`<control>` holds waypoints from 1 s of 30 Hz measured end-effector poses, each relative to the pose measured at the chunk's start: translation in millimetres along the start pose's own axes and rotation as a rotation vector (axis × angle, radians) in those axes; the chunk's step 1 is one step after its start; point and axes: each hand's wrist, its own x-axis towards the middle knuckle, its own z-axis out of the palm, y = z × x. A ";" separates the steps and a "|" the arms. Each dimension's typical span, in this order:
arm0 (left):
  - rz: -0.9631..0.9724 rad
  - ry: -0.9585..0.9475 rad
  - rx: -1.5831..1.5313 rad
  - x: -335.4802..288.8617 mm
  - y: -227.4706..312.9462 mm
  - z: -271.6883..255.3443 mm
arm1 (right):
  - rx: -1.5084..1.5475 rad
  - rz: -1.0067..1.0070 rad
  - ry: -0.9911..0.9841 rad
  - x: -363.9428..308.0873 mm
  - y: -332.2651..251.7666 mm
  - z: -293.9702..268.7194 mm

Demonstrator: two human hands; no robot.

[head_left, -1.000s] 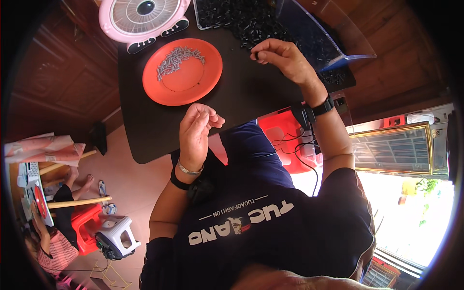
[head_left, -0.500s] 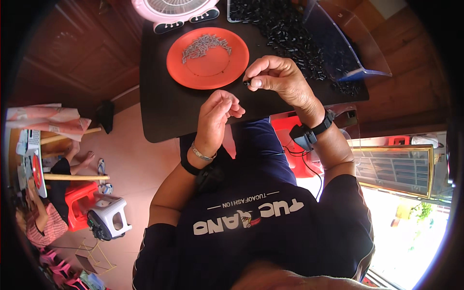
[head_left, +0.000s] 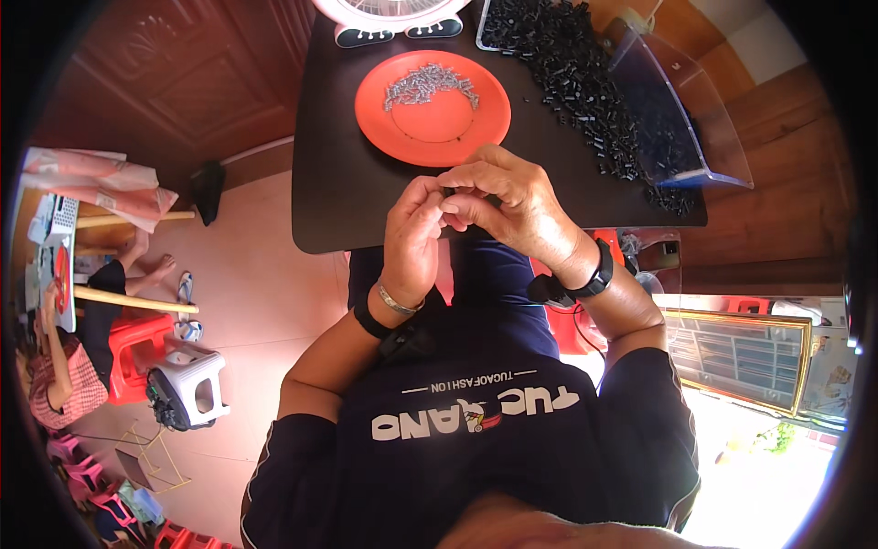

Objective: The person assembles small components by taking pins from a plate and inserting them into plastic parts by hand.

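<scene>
My left hand [head_left: 413,236] and my right hand [head_left: 517,201] meet in front of the plate, fingertips touching. A small black piece [head_left: 448,192] shows as a dark bit between them, pinched by my right hand; its shape is mostly hidden. The left fingers are pressed together, and whatever they hold is covered. Just beyond, an orange plate [head_left: 432,137] carries a heap of small silver pins or screws [head_left: 425,85] on its far side. To the right spreads a large pile of short black cylindrical pieces [head_left: 585,96].
These things rest on a dark table [head_left: 325,183] with a rounded near corner. At its far edge stands a pink-and-white fan [head_left: 393,14]. A clear plastic bin [head_left: 677,119] borders the black pile on the right. Far left, another person [head_left: 69,384] sits near red and white stools [head_left: 194,384].
My hands, apart before, have come together at the fingertips, the right moving down and left with the black piece. The whole view has shifted, so the table sits farther right.
</scene>
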 end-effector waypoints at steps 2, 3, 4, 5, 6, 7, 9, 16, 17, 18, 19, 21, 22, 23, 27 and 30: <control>-0.023 -0.011 -0.071 1.9 5.3 -3.7 | -0.019 -0.033 -0.013 4.9 2.3 1.8; -0.076 -0.049 -0.184 4.6 9.9 -5.5 | 0.044 0.025 -0.047 6.7 4.9 4.0; -0.129 -0.085 -0.296 6.9 14.5 -7.5 | 0.109 0.082 -0.081 9.9 6.5 6.0; -0.162 -0.086 -0.359 8.5 18.4 -9.5 | 0.109 0.081 -0.086 14.7 6.4 6.4; -0.158 -0.083 -0.361 9.6 18.6 -13.7 | 0.089 0.025 -0.109 21.2 4.7 5.8; -0.124 -0.087 -0.338 11.0 18.9 -18.9 | 0.070 -0.034 -0.133 28.3 5.4 5.8; -0.081 -0.090 -0.289 11.7 23.7 -27.8 | 0.144 -0.073 -0.175 43.7 19.4 1.8; -0.077 -0.005 -0.101 16.1 25.6 -37.0 | -0.505 0.014 -0.193 90.6 92.5 -3.6; -0.074 -0.001 -0.102 15.9 25.5 -37.6 | -0.605 0.001 -0.224 93.7 100.2 1.0; -0.075 0.006 -0.112 15.8 25.3 -38.2 | -0.604 -0.002 -0.227 94.9 106.8 4.5; -0.078 0.012 -0.123 15.4 25.1 -38.6 | -0.632 -0.011 -0.256 95.9 110.6 7.8; -0.078 0.022 -0.107 14.7 25.1 -36.5 | -0.658 -0.020 -0.286 96.2 117.9 10.9; -0.078 0.031 -0.087 14.2 25.6 -35.9 | -0.646 -0.004 -0.280 97.3 119.0 12.0; -0.077 0.034 -0.084 13.6 25.5 -35.4 | -0.633 0.013 -0.273 98.0 120.1 12.2; -0.071 0.026 -0.058 13.1 24.9 -36.6 | -0.540 0.137 -0.333 98.5 117.3 4.6; -0.080 0.023 -0.046 13.9 24.5 -34.7 | -0.432 0.073 -0.214 95.5 121.6 4.1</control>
